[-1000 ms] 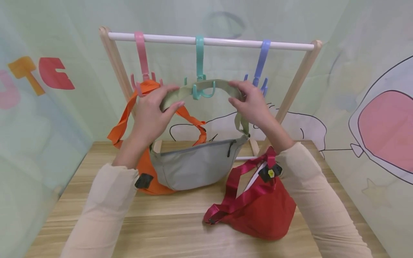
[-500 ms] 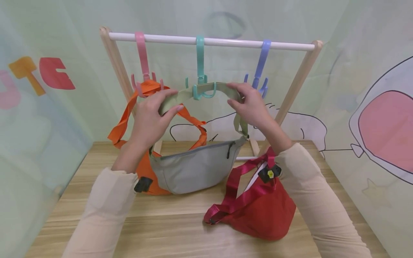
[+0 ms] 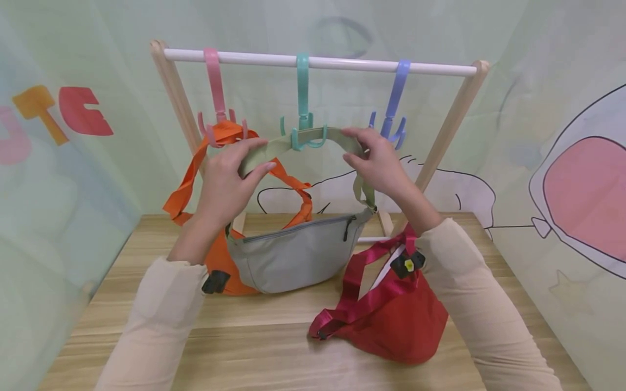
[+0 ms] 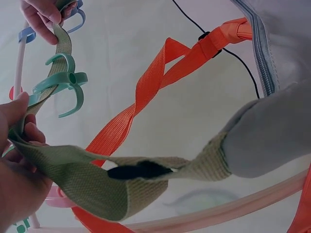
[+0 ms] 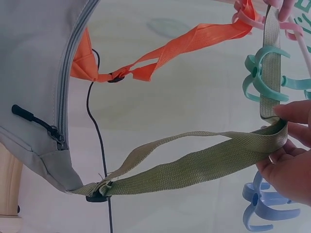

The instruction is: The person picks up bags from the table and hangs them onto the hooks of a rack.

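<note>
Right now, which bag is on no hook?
The red bag: the grey bag has its strap on the green hook, the orange bag on the pink hook.

We find the head view evenly bright, the tabletop (image 3: 254, 347) faintly glossy, soft shadows under the grey bag (image 3: 298, 258) and red bag (image 3: 403, 328); both wrist views look dimmer, a wooden post (image 4: 233, 208) bowing in the left.

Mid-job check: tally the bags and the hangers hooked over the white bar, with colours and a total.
Bags: 3 (grey bag, orange bag, red bag)
Hangers: 3 (pink hanger, teal hanger, blue hanger)
Total: 6
</note>
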Available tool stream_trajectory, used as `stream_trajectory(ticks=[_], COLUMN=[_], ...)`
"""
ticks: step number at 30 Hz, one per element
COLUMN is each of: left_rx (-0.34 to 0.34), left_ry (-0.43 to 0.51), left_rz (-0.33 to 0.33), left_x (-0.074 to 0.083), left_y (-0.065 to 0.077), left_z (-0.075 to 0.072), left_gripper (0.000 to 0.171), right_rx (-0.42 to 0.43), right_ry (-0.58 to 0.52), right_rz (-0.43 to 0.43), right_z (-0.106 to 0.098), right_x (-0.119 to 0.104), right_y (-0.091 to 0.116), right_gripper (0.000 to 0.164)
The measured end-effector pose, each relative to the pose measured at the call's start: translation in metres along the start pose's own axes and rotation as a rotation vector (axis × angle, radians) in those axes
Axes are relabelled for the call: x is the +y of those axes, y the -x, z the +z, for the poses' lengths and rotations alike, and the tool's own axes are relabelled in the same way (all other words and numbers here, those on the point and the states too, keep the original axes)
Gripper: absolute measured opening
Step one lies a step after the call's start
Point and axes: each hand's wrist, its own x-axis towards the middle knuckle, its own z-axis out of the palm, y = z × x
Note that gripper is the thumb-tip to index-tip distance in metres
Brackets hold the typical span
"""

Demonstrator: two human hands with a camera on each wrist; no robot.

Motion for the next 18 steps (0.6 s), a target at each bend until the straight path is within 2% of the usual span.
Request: stream_trajectory(ticks=[18], left_rx=[-0.006], left_ry=[0.002], left_rz=[-0.007], left_x=[-0.0013], left_y=[0.0015], left_z=[0.0016], left_gripper=[0.039], right_rx=[-0.022], right_ry=[-0.002], right_rz=[0.004], right_z=[0.0006], right_x=[0.0056], right_y=[0.0012], right_gripper=[0.046])
